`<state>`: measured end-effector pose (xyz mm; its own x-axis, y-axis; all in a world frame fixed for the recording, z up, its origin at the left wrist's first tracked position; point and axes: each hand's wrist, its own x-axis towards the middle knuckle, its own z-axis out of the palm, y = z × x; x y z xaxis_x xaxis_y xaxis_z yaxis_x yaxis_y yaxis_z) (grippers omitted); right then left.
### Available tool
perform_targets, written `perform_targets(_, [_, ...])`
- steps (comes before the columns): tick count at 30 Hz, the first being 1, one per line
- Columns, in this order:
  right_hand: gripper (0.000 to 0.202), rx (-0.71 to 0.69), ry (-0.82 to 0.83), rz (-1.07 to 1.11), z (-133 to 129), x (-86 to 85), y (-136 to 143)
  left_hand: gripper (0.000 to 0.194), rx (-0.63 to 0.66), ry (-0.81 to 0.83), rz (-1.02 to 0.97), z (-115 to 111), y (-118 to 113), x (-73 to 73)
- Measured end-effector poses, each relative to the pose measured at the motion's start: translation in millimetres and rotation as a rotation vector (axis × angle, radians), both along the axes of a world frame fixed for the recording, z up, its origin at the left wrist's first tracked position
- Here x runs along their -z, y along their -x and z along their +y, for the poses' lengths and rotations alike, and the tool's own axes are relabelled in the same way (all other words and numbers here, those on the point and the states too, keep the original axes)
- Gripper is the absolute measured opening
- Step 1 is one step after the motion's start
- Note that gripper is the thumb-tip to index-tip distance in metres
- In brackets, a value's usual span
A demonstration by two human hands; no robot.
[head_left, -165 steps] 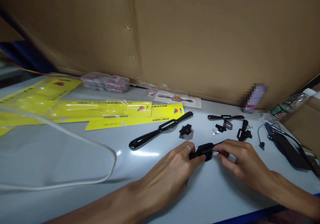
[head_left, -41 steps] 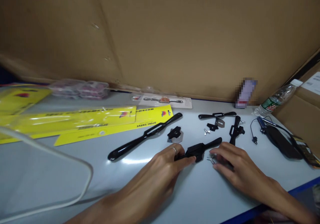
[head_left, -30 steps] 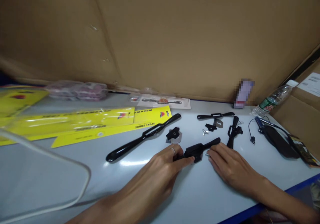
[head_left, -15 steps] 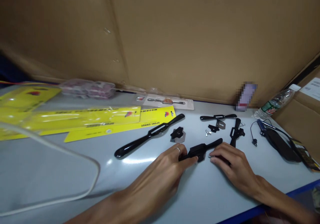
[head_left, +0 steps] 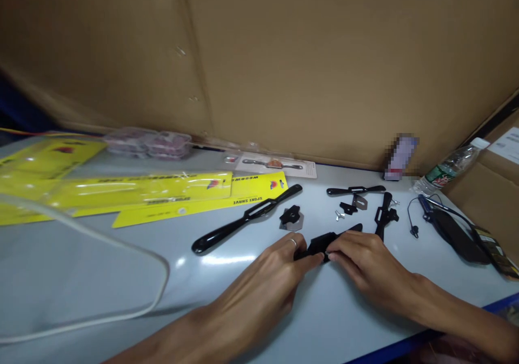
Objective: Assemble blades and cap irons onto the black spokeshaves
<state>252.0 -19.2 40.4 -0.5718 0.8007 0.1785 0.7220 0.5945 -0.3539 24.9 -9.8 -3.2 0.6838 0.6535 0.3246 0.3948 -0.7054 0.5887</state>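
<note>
My left hand (head_left: 279,264), a ring on one finger, is closed around one end of a black spokeshave (head_left: 322,243) held low over the table. My right hand (head_left: 365,258) meets its middle with thumb and fingers pinched; the small silver screw in them is mostly hidden now. Beyond the hands lies a longer black spokeshave body (head_left: 247,218). Close to it is a black cap plate (head_left: 291,215) on a grey blade. Further right are a small spokeshave body (head_left: 357,190), another black cap plate (head_left: 347,208), a silver wing screw (head_left: 339,216) and an upright-lying spokeshave (head_left: 383,215).
Yellow spokeshave cards (head_left: 203,196) with clear plastic cover the left. A white cable (head_left: 162,256) loops in front of them. Plastic boxes (head_left: 150,143) and a white packaged spokeshave (head_left: 279,165) lie at the back. A bottle (head_left: 450,166) and dark pouch (head_left: 460,237) stand right.
My right hand has moved left, bringing the small silver screw up against the spokeshave. My left hand keeps its hold. The view has shifted slightly.
</note>
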Motion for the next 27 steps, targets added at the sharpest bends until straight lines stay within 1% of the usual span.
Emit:
perform_targets(3, [0.017, 0.028, 0.09, -0.033, 2.3, -4.8, 2.8, 0.061, -0.001, 0.02, 0.024, 0.1, -1.3, -2.8])
perform_targets(6, [0.012, 0.045, 0.155, 0.022, 4.1, -8.3, 6.5, 0.068, -0.001, 0.027, 0.073, 0.4, -2.1, -3.5])
perform_targets(9, [0.013, 0.063, 0.137, 0.096, 4.9, -6.8, 6.8, 0.068, -0.008, 0.026, 0.085, 0.8, -1.9, -1.6])
perform_targets(11, [0.015, 0.039, 0.055, 0.091, 4.6, -3.4, 3.8, 0.063, -0.01, 0.025, 0.076, 1.0, -2.0, -0.2])
perform_targets(12, [0.016, 0.004, -0.003, 0.059, 4.2, -1.7, 1.6, 0.062, -0.01, 0.021, 0.075, 1.2, -2.2, 0.1])
perform_targets(15, [0.025, -0.159, -0.227, -0.13, 3.4, -0.1, -5.7, 0.058, -0.016, -0.002, 0.069, 1.3, -3.5, -1.0])
perform_targets(17, [0.03, -0.267, -0.378, -0.259, 3.8, -3.7, -9.2, 0.056, -0.019, -0.01, 0.066, 1.2, -4.3, -2.6])
perform_targets(20, [0.033, -0.411, -0.546, -0.407, 6.1, -13.9, -10.8, 0.053, -0.016, -0.009, 0.062, 0.9, -4.8, -3.1])
perform_targets(23, [0.034, -0.517, -0.656, -0.519, 8.9, -22.9, -8.7, 0.054, -0.013, -0.015, 0.041, 1.1, -5.0, -0.4])
perform_targets(25, [0.035, -0.555, -0.681, -0.565, 10.1, -26.0, -5.6, 0.053, -0.021, -0.025, 0.039, 1.3, -5.5, 0.9])
perform_targets(27, [0.034, -0.565, -0.677, -0.595, 10.3, -27.2, -1.7, 0.051, -0.028, -0.034, 0.048, 1.2, -5.9, 0.3])
